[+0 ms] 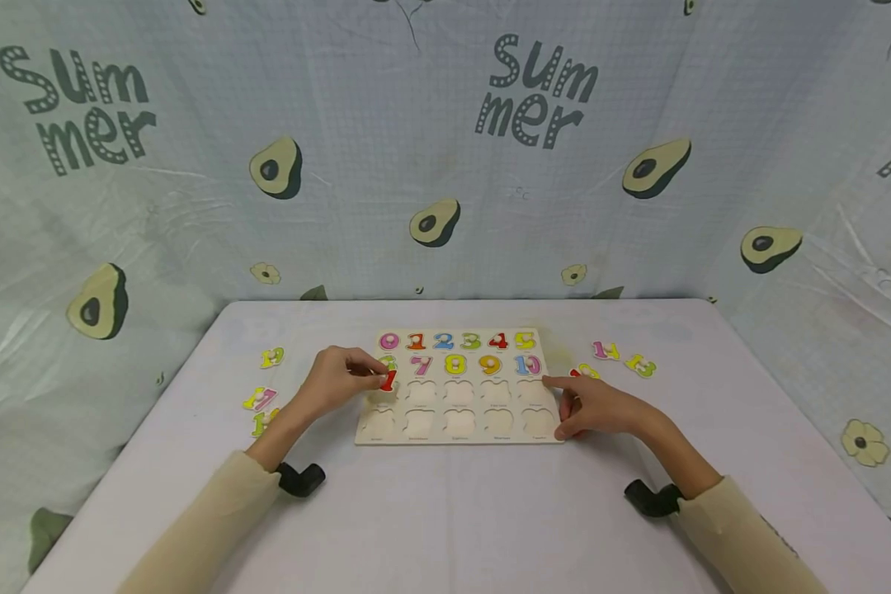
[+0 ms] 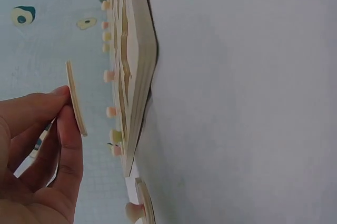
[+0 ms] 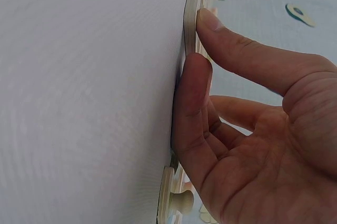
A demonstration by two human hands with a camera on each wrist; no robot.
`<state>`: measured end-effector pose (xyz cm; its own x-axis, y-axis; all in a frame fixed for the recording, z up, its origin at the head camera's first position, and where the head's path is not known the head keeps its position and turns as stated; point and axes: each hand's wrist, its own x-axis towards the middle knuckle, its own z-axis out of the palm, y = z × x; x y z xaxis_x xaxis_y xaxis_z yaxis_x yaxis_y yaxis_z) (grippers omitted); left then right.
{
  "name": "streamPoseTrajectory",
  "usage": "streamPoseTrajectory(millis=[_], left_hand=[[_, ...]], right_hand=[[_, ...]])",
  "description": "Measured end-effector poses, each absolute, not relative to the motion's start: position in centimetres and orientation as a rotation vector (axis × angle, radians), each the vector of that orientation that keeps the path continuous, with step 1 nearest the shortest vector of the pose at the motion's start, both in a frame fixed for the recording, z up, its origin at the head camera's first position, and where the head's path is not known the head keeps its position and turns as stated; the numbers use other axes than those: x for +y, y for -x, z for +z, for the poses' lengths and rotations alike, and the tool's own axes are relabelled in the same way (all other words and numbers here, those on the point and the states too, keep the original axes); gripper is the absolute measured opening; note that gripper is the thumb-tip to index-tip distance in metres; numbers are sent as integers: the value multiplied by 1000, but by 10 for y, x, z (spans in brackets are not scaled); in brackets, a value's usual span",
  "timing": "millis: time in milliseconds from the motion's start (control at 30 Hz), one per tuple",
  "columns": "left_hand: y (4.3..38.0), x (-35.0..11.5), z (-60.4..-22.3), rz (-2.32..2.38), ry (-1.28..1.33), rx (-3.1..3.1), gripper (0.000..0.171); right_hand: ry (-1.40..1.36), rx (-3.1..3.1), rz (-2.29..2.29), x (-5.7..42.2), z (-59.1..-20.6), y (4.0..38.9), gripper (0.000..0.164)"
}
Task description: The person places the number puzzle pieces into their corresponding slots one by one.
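A wooden number puzzle board (image 1: 460,440) lies flat, its top two rows filled with coloured numerals and its lower two rows showing bare recesses. Between thumb and fingertips, my left hand (image 1: 341,380) pinches a red number piece (image 1: 389,380) above the board's left side. From the left wrist, that piece (image 2: 77,100) appears edge-on, raised off the board. My right hand (image 1: 601,406) holds the board's right edge, thumb at the near corner and index finger stretched farther up. In the right wrist view the thumb (image 3: 213,21) presses the board's rim while curled fingers lie alongside it.
Several loose number pieces lie left of the board, among them a yellow-green one (image 1: 272,357) and a pink-yellow one (image 1: 259,399). Others, including a pink-yellow piece (image 1: 605,351) and a green-yellow piece (image 1: 641,365), lie to the right. A patterned curtain (image 1: 364,181) hangs behind the table.
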<state>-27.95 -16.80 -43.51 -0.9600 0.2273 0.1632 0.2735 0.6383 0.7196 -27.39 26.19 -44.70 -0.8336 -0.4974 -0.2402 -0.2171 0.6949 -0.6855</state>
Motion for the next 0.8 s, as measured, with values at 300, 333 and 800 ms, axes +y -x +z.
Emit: streamPoseTrajectory(millis=[300, 333, 800], left_hand=[[281, -165, -440, -1182, 435, -2841, 9], [281, -165, -440, -1172, 447, -2849, 9], [284, -164, -448, -1105, 542, -2860, 10]], right_hand=[[552, 2497, -931, 260, -443, 274, 89], [548, 2496, -933, 260, -443, 273, 89], [553, 2494, -949, 262, -447, 273, 89]])
